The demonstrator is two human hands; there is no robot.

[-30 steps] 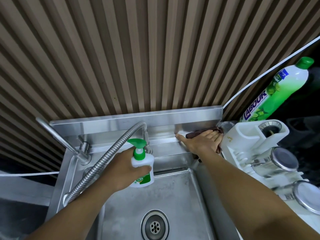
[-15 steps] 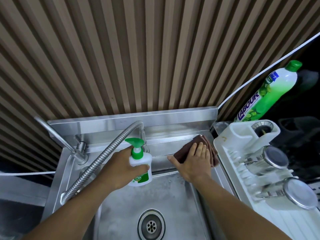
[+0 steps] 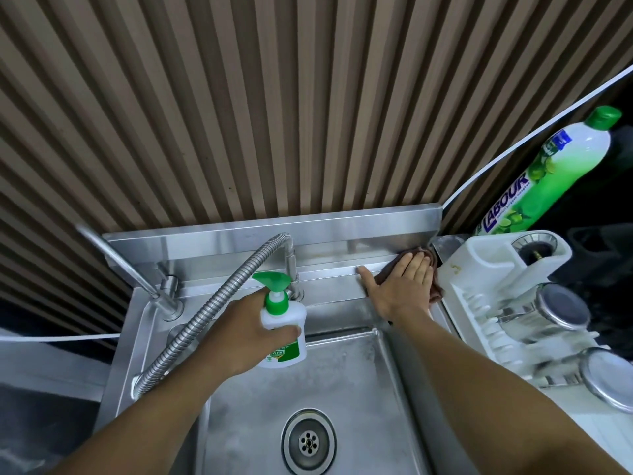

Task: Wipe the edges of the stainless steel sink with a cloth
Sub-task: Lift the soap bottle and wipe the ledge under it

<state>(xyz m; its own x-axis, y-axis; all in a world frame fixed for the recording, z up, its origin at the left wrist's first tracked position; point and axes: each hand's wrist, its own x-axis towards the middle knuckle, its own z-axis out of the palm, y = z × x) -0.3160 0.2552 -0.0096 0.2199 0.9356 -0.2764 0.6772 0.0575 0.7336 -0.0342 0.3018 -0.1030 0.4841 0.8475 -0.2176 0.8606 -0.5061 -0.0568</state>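
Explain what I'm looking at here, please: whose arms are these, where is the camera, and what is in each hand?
No machine here: these are a person's two bare arms, filmed by a wide-angle camera worn on the head, looking forward and down. That is why the slatted wall looks bent.

Below is a stainless steel sink, with its drain near the bottom of the picture and a flexible metal hose arching over the back ledge.

The right hand lies flat on a brown cloth, pressing it onto the sink's back ledge at the right corner, to wipe the edge. The left hand grips a white pump bottle with a green top, apparently lifted out of the way.

To the right stands a white dish rack with metal cups, and behind it a green bottle of dish liquid.
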